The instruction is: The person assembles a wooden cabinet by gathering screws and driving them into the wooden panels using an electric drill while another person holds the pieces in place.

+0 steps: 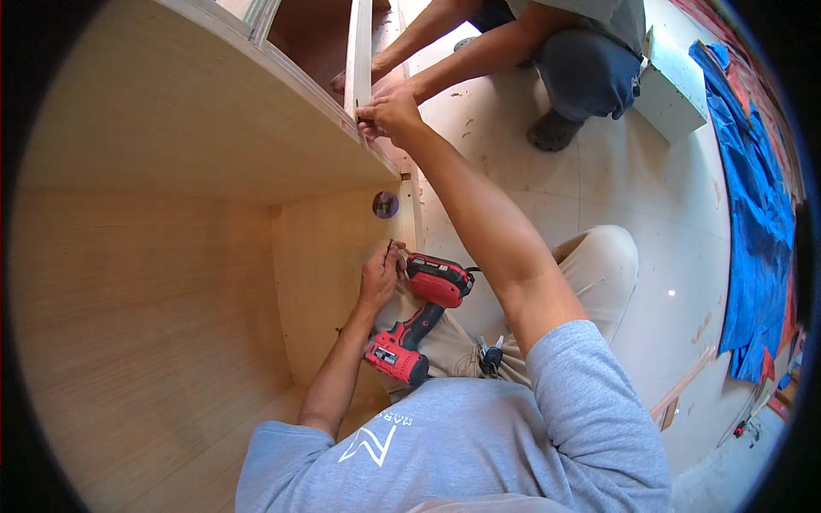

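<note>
My left hand [380,275] is inside the opening of a light plywood cabinet [162,274]. Its fingers are pinched around a thin dark piece, too small to name. Across my lap lies a red and black cordless drill [417,318], close beside that hand and not gripped. My right hand [392,116] reaches up to the cabinet's front edge, its fingertips closed at the end of a pale wooden rail [360,56]. What they pinch is hidden. Just above my left hand, a round dark disc with a metal-looking middle [386,204] shows on the cabinet's side panel.
Another person [590,64] crouches at the far side, with one hand [339,83] by the rail and an arm close to my right hand. A pale box [674,90] and a blue tarp [753,214] lie to the right. Keys [490,355] hang at my waist.
</note>
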`<action>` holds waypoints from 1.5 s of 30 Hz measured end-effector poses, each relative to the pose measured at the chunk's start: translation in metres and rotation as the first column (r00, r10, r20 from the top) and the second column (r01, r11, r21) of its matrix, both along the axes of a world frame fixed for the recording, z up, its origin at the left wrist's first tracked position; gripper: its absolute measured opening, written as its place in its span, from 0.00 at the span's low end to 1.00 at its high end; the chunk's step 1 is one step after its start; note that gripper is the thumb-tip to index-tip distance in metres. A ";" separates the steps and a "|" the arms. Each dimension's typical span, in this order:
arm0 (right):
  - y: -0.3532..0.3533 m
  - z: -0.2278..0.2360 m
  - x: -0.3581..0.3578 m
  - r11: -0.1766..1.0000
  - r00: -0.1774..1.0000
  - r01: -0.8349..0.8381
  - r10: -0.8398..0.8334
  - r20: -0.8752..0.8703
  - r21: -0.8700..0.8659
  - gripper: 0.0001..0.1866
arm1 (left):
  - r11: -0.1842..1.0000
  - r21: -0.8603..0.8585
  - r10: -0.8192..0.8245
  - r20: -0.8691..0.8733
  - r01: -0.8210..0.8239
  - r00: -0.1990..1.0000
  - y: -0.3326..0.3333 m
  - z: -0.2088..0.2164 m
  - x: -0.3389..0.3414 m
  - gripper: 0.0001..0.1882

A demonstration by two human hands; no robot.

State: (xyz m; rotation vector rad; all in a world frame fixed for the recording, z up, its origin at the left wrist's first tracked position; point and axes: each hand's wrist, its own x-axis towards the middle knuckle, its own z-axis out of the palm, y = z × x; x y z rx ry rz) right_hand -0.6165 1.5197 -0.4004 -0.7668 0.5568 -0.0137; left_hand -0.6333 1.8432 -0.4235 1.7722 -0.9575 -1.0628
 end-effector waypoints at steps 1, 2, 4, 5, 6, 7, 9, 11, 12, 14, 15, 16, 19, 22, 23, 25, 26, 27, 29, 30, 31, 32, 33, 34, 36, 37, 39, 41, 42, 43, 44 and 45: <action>-0.037 -0.019 -0.019 0.845 0.911 -0.391 0.297 0.287 0.365 0.16 | 0.999 -0.012 -0.047 -0.001 0.047 0.999 -0.014 -0.002 -0.012 0.15; -0.061 -0.038 -0.037 0.676 0.822 -0.550 0.334 0.461 0.491 0.16 | 0.996 -0.019 -0.090 -0.002 0.090 0.996 -0.027 -0.006 -0.024 0.15; -0.080 -0.057 -0.049 0.668 0.765 -0.601 0.323 0.557 0.439 0.14 | 0.992 -0.035 -0.119 -0.019 0.118 0.993 -0.038 -0.010 -0.038 0.15; -0.080 -0.056 -0.052 0.832 0.827 -0.453 0.258 0.500 0.320 0.13 | 0.992 -0.044 -0.116 -0.017 0.115 0.993 -0.041 -0.009 -0.041 0.15; -0.082 -0.055 -0.066 0.841 0.837 -0.433 0.243 0.490 0.323 0.13 | 0.990 -0.048 -0.135 -0.028 0.133 0.990 -0.047 -0.009 -0.047 0.15; -0.026 -0.024 -0.024 0.972 0.963 -0.171 0.130 0.237 0.161 0.13 | 0.998 -0.004 -0.065 0.062 0.065 0.996 -0.022 -0.003 -0.020 0.14; 0.027 0.007 -0.018 0.988 0.994 0.108 -0.110 -0.014 -0.114 0.13 | 0.999 0.009 -0.041 0.124 0.040 0.991 -0.010 0.002 -0.008 0.14; 0.041 0.011 -0.034 0.785 0.794 0.608 -0.603 0.076 -0.123 0.04 | 0.998 0.013 -0.065 0.063 0.064 0.996 -0.017 -0.006 -0.012 0.14; 0.044 0.014 -0.041 0.780 0.790 0.613 -0.609 0.072 -0.125 0.04 | 0.997 0.014 -0.073 0.058 0.072 0.996 -0.019 -0.008 -0.014 0.14; 0.048 0.023 -0.052 0.766 0.770 0.638 -0.634 0.073 -0.071 0.04 | 0.996 0.006 -0.094 0.064 0.094 0.993 -0.023 -0.007 -0.017 0.15; 0.051 0.028 -0.056 0.766 0.769 0.639 -0.635 0.070 -0.068 0.04 | 0.995 0.010 -0.095 0.063 0.095 0.993 -0.022 -0.006 -0.018 0.15; 0.052 0.029 -0.060 0.763 0.763 0.645 -0.641 0.088 -0.040 0.04 | 0.996 0.001 -0.093 0.063 0.093 0.994 -0.024 -0.003 -0.021 0.15; 0.060 0.030 -0.064 0.758 0.758 0.651 -0.643 0.112 -0.052 0.06 | 0.996 -0.017 -0.081 0.064 0.083 0.995 -0.025 -0.001 -0.022 0.15; 0.068 0.029 -0.062 0.723 0.727 0.685 -0.670 0.150 -0.092 0.06 | 0.997 -0.023 -0.068 0.034 0.069 0.997 -0.024 -0.004 -0.020 0.15; 0.070 0.026 -0.061 0.688 0.692 0.720 -0.699 0.180 -0.091 0.05 | 0.998 -0.018 -0.065 0.002 0.065 0.998 -0.024 -0.006 -0.020 0.15; 0.075 0.021 -0.064 0.699 0.706 0.703 -0.667 0.239 -0.128 0.08 | 0.998 -0.006 -0.059 0.017 0.059 0.998 -0.024 -0.007 -0.020 0.14; 0.079 0.018 -0.065 0.708 0.719 0.687 -0.628 0.298 -0.167 0.11 | 0.999 0.003 -0.052 0.033 0.052 0.998 -0.024 -0.007 -0.020 0.14; 0.083 0.016 -0.064 0.709 0.719 0.686 -0.628 0.297 -0.163 0.11 | 0.999 0.007 -0.052 0.034 0.051 0.998 -0.023 -0.009 -0.018 0.14; 0.091 0.013 -0.062 0.623 0.664 0.747 -0.683 0.306 -0.232 0.11 | 0.995 -0.008 -0.096 0.109 0.097 0.989 -0.023 -0.010 -0.016 0.14; 0.093 0.011 -0.063 0.622 0.662 0.748 -0.684 0.305 -0.229 0.11 | 0.995 -0.005 -0.097 0.110 0.099 0.989 -0.023 -0.011 -0.017 0.14; 0.094 0.011 -0.063 0.617 0.656 0.754 -0.696 0.290 -0.225 0.11 | 0.997 0.009 -0.082 0.078 0.081 0.994 -0.025 -0.006 -0.020 0.14; 0.096 0.010 -0.063 0.612 0.650 0.759 -0.708 0.275 -0.220 0.12 | 0.998 0.023 -0.065 0.046 0.064 0.997 -0.025 -0.004 -0.021 0.14; 0.097 0.009 -0.063 0.612 0.649 0.760 -0.710 0.273 -0.217 0.12 | 0.998 0.027 -0.066 0.047 0.065 0.997 -0.025 -0.005 -0.020 0.14; 0.098 0.007 -0.063 0.598 0.654 0.755 -0.708 0.265 -0.269 0.12 | 0.998 0.028 -0.064 0.049 0.063 0.997 -0.025 -0.007 -0.020 0.14; 0.101 0.003 -0.062 0.581 0.658 0.749 -0.709 0.255 -0.318 0.12 | 0.998 0.032 -0.064 0.052 0.062 0.997 -0.024 -0.011 -0.018 0.14; 0.103 0.002 -0.061 0.543 0.632 0.771 -0.714 0.301 -0.332 0.13 | 0.998 0.026 -0.065 0.060 0.064 0.996 -0.024 -0.012 -0.017 0.14; 0.105 0.000 -0.061 0.503 0.604 0.794 -0.718 0.346 -0.342 0.13 | 0.997 0.022 -0.069 0.068 0.068 0.995 -0.024 -0.013 -0.017 0.14; 0.111 0.007 -0.062 0.445 0.586 0.794 -0.742 0.327 -0.414 0.13 | 0.998 0.020 -0.056 0.030 0.055 0.998 -0.025 -0.007 -0.019 0.14; 0.112 0.011 -0.062 0.447 0.586 0.795 -0.742 0.325 -0.411 0.13 | 0.998 0.024 -0.055 0.032 0.055 0.998 -0.024 -0.006 -0.018 0.14; 0.111 0.011 -0.062 0.452 0.592 0.788 -0.744 0.310 -0.419 0.13 | 0.998 0.028 -0.059 0.041 0.058 0.997 -0.025 -0.006 -0.019 0.14; 0.111 0.011 -0.063 0.456 0.597 0.780 -0.746 0.294 -0.427 0.12 | 0.998 0.031 -0.063 0.050 0.062 0.997 -0.026 -0.005 -0.020 0.14; 0.110 0.011 -0.063 0.454 0.595 0.782 -0.748 0.294 -0.427 0.12 | 0.997 0.032 -0.066 0.050 0.064 0.997 -0.026 -0.008 -0.019 0.14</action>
